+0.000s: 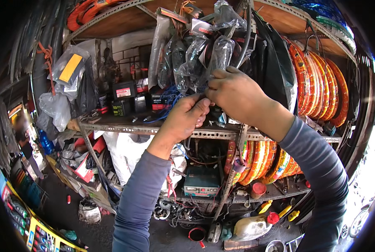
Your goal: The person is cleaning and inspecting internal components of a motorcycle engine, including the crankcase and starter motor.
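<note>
Both arms reach up before a metal shelf, and my hands meet in front of hanging plastic-wrapped parts. My left hand (183, 115) is closed, thumb pressed against its curled fingers. Just right of it, my right hand (237, 92) is closed too, its back toward me and its fingers bent down beside the left thumb. What lies between the fingers is hidden. A clear plastic-wrapped part (222, 51) hangs right behind the right hand. Blue wires (170, 101) lie on the shelf behind the left hand.
Boxed batteries (124, 90) stand on the perforated metal shelf (145, 129). Wrapped tires (317, 84) hang at the right. A green charger box (201, 181) sits on the lower shelf. On the floor are a whitish jug (250, 227) and a red-rimmed bowl (197, 234).
</note>
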`<state>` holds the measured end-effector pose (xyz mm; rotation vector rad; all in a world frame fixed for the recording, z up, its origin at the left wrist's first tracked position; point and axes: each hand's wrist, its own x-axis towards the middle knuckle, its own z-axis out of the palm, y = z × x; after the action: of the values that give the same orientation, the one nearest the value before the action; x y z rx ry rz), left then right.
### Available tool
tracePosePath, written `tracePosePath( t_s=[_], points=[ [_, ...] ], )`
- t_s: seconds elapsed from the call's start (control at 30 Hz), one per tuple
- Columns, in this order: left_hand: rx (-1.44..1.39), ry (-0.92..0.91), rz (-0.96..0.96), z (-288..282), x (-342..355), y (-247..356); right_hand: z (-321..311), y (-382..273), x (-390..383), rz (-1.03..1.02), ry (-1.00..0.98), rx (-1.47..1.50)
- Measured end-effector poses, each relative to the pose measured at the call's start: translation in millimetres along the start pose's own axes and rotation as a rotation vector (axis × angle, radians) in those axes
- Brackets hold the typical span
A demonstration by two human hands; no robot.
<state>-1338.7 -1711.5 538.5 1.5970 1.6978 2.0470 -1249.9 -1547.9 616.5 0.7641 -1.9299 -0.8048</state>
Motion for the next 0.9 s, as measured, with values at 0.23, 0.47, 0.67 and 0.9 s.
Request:
tracePosePath(
  t_s=[0.23,0.47,0.67,0.9],
  points=[
    [0.055,0.251,0.060,16,-7,12,-15,17,-7,0.092,0.069,0.081],
    [0.246,0.522,0.323,24,4,19,-23,38,1,0.104,0.184,0.036],
    [0.101,0.653,0.349,34,6,31,-25,72,4,0.138,0.265,0.100],
    [0.117,0.753,0.393,36,12,25,-12,99,1,0.120,0.305,0.374]
  ],
)
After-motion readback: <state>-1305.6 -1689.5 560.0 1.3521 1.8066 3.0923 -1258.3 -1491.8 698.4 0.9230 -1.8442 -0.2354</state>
